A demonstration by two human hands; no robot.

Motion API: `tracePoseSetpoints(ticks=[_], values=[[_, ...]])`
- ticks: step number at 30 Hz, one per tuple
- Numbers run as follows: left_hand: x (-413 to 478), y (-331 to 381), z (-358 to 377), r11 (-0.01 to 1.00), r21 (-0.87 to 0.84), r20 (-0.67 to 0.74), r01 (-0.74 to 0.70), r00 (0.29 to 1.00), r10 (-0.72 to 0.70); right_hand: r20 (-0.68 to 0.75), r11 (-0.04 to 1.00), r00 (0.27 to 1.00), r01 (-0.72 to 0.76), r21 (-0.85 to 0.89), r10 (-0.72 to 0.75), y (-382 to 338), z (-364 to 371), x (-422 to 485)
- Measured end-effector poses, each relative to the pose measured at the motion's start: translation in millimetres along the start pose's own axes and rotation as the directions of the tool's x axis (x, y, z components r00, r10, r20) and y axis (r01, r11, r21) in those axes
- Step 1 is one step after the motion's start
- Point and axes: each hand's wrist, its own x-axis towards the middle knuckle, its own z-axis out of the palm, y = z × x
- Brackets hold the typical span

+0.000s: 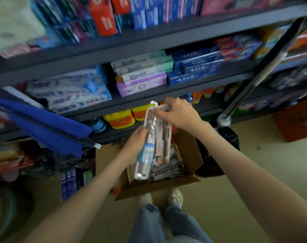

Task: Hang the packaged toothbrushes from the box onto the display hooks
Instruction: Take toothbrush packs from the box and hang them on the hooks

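I hold a bundle of packaged toothbrushes (150,146) upright above an open cardboard box (189,181) on the floor. My left hand (134,146) grips the bundle around its middle from the left. My right hand (175,113) pinches the white top ends of the packages. More packaged toothbrushes (168,169) lie inside the box. No display hooks are clear in this blurred frame.
Dark shelves (149,95) in front hold toothpaste boxes (142,69) and yellow bottles (120,119). A blue cloth (49,127) hangs at the left. A mop handle (251,81) leans at the right beside a black bag (219,155). My feet stand just behind the box.
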Motion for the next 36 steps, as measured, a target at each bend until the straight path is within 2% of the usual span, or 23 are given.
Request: tracePoseSetpoints(ticks=[6, 10, 12, 15, 21, 30, 36], values=[[-24, 38, -23, 0.987, -0.02, 0.057, -0.158, 0.986, 0.159, 0.032, 0.994, 0.999, 0.009, -0.11, -0.006, -67, -37, 30], [-33, 66, -38, 0.966, -0.036, -0.057, -0.255, 0.966, 0.253, 0.008, 0.995, 0.999, 0.049, -0.09, -0.049, -109, -53, 40], [-37, 82, -49, 0.954, -0.059, -0.117, -0.293, 0.951, 0.285, -0.009, 0.996, 0.997, 0.082, -0.021, -0.082, -129, -62, 44], [-42, 111, -72, 0.929, -0.092, -0.168, -0.357, 0.926, 0.339, -0.062, 0.96, 0.982, 0.187, 0.208, -0.178, -157, -74, 45], [-56, 173, -117, 0.834, -0.158, -0.275, -0.529, 0.835, 0.477, -0.102, 0.911, 0.944, 0.329, 0.248, -0.314, -192, -68, 38], [-69, 244, -142, 0.737, -0.225, -0.135, -0.638, 0.769, 0.625, -0.288, 0.887, 0.884, 0.427, 0.174, -0.368, -238, -82, 40], [-80, 282, -131, 0.683, -0.273, -0.066, -0.677, 0.722, 0.689, -0.426, 0.871, 0.815, 0.478, 0.112, -0.393, -249, -112, 40]])
